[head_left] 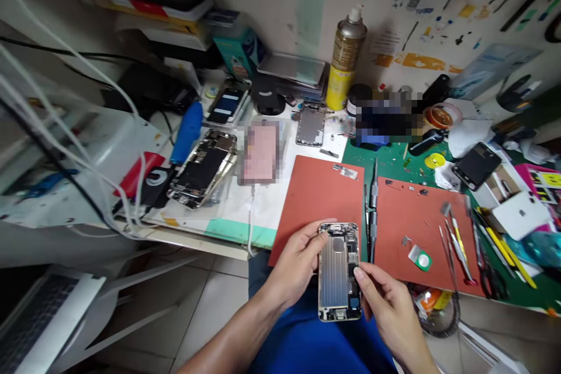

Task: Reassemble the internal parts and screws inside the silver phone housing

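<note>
An opened phone housing (335,280) is held above my lap at the table's front edge. Its inside faces up, with a bare striped metal bay on the left and boards and small parts along the top and right. My left hand (302,257) grips its upper left edge, thumb on the rim. On the right edge, my right hand (383,292) holds it with the thumb pressed near the middle; the fingers are partly hidden below. Just beyond lies a red-brown mat (322,198), and a second mat (394,222) sits to its right.
Screwdrivers (373,204) lie between the mats. Tweezers (458,245), scissors (493,280) and yellow tools are at the right. Another opened phone (204,166), a blurred pink item (263,152) with a white cable and a spray can (346,58) stand farther back. A laptop (44,315) is at lower left.
</note>
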{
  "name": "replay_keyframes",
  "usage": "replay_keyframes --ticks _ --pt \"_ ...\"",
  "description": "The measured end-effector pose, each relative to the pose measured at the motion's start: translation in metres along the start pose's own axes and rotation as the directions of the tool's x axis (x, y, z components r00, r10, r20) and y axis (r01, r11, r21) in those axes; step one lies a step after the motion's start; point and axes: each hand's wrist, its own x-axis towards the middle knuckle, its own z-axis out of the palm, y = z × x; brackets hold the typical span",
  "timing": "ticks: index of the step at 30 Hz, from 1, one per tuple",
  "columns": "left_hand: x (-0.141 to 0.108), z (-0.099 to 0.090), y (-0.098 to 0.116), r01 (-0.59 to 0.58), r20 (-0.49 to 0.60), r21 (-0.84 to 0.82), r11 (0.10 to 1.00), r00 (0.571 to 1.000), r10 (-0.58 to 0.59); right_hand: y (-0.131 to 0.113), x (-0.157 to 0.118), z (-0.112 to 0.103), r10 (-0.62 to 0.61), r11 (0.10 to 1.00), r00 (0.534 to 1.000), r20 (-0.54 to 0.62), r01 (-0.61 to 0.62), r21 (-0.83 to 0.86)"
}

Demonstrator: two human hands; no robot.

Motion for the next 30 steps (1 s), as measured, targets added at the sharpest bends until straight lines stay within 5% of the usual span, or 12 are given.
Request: replay_keyframes --ticks 6,11,17,30 --pt "0.012 0.000 0.004 -0.114 0.026 0.062 0.992 0.993 0.113 0.003 0.010 0.007 0.041 0.998 0.999 -0.018 -0.040 0.049" --pt "0.016 -0.003 0.010 -0.076 -0.006 -0.001 0.997 0.997 0.076 0.004 0.015 0.012 0.086 0.995 0.995 -0.055 -0.084 0.045" --pt "0.019 -0.008 0.018 0.001 -0.051 -0.092 0.996 0.999 -0.006 0.007 0.029 0.009 0.196 0.980 0.980 0.033 -0.197 0.015" --pt "0.024 -0.015 0.028 0.005 0.058 -0.054 0.999 0.998 -0.002 -0.026 0.028 0.028 0.091 0.988 0.995 -0.028 -0.087 0.125"
